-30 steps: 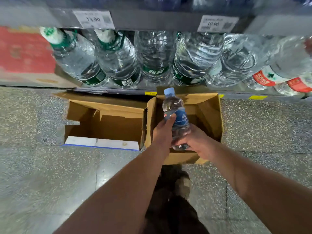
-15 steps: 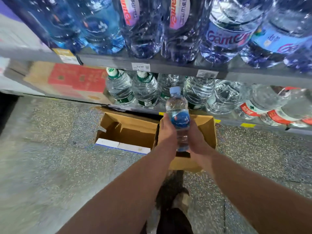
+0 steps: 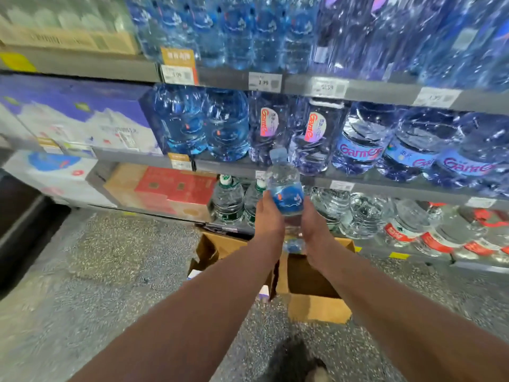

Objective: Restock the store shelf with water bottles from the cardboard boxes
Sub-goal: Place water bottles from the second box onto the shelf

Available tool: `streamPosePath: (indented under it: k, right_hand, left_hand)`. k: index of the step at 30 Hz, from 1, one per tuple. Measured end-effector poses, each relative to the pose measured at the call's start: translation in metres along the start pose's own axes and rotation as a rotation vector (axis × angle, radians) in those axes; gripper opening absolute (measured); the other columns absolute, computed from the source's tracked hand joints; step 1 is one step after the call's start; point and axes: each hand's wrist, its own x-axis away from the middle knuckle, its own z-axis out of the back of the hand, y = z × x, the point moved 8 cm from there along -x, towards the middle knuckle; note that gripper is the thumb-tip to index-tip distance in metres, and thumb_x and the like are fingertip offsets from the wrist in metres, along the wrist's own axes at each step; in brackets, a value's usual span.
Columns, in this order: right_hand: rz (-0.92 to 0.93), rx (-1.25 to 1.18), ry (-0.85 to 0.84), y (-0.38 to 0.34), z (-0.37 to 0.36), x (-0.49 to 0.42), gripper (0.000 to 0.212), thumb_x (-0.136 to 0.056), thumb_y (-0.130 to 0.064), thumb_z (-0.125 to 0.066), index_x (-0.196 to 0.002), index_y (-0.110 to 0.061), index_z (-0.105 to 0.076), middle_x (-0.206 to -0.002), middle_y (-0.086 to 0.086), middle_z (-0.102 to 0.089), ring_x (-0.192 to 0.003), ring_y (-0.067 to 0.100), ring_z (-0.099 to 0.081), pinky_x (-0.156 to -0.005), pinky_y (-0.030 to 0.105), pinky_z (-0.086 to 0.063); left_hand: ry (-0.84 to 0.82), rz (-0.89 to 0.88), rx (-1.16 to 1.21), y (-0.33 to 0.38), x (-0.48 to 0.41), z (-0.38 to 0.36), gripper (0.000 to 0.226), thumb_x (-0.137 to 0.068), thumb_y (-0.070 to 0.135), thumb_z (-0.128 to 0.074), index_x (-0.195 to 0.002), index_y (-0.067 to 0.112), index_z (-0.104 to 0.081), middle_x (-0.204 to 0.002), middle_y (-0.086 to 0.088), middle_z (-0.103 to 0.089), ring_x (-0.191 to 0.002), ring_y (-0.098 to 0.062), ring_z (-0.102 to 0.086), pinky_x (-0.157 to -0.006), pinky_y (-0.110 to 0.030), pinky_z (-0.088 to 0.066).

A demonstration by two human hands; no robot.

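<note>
change: small clear blue-labelled plastic water bottle [image 3: 285, 188] lifted higher, now 12 o'clock of the open brown cardboard box [image 3: 319, 308] | left hand [image 3: 268, 216], right hand [image 3: 314, 224] both gripping it | probably headed for grey metal shelf [image 3: 385, 91], not stocked yet

Left arm: bare, stretched from the lower left of the frame up to the centre.
Left hand [image 3: 271, 216]: curled round the left side of a water bottle [image 3: 285, 188].
Right arm: bare, reaching in from the lower right.
Right hand [image 3: 314, 224]: grips the same bottle's right side.
</note>
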Motion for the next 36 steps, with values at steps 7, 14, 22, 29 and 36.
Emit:
streamPosePath:
  k: [7, 14, 22, 29, 36]
  right_hand:
    - [0.168, -0.046, 0.014, -0.068, -0.051, 0.072, 0.053, -0.099, -0.051, -0.027, -0.112, -0.013, -0.061, -0.111, 0.011, -0.062, -0.090, 0.018, -0.055, -0.071, 0.031, -0.042]
    - [0.234, -0.087, -0.038, -0.136, -0.092, 0.137, 0.047, -0.093, -0.059, -0.035, -0.100, -0.018, -0.058, -0.093, 0.005, -0.060, -0.082, 0.020, -0.055, -0.075, 0.034, -0.044]
    - [0.417, -0.076, -0.131, -0.212, -0.109, 0.170, 0.042, -0.100, -0.047, -0.028, -0.084, -0.024, -0.060, -0.077, -0.003, -0.057, -0.067, 0.010, -0.049, -0.060, 0.027, -0.037]
    - [0.467, -0.046, -0.147, -0.273, -0.116, 0.159, 0.044, -0.099, -0.044, -0.033, -0.092, -0.016, -0.066, -0.080, 0.004, -0.060, -0.067, 0.014, -0.051, -0.061, 0.027, -0.038]
    - [0.447, 0.018, -0.153, -0.310, -0.134, 0.140, 0.052, -0.097, -0.053, -0.030, -0.115, -0.016, -0.061, -0.103, 0.007, -0.060, -0.085, 0.019, -0.053, -0.078, 0.035, -0.044]
  left_hand:
    - [-0.055, -0.224, -0.019, 0.096, 0.043, 0.055, 0.060, -0.098, 0.052, -0.022, -0.143, 0.017, -0.039, -0.147, -0.008, -0.041, -0.133, -0.028, -0.039, -0.112, -0.044, -0.028]
    - [-0.098, -0.389, 0.068, 0.184, 0.088, 0.100, 0.057, -0.101, 0.045, -0.019, -0.144, 0.011, -0.036, -0.148, -0.012, -0.038, -0.136, -0.029, -0.036, -0.112, -0.047, -0.029]
    - [-0.052, -0.410, 0.157, 0.253, 0.109, 0.111, 0.056, -0.101, 0.047, -0.021, -0.141, 0.014, -0.043, -0.145, -0.009, -0.044, -0.135, -0.028, -0.039, -0.113, -0.046, -0.028]
    - [0.001, -0.424, 0.258, 0.304, 0.113, 0.104, 0.053, -0.099, 0.048, -0.024, -0.121, 0.015, -0.059, -0.123, -0.010, -0.061, -0.115, -0.029, -0.055, -0.103, -0.046, -0.040]
    - [0.066, -0.459, 0.290, 0.345, 0.110, 0.113, 0.053, -0.098, 0.050, -0.026, -0.118, 0.016, -0.061, -0.122, -0.010, -0.062, -0.114, -0.029, -0.056, -0.102, -0.045, -0.041]
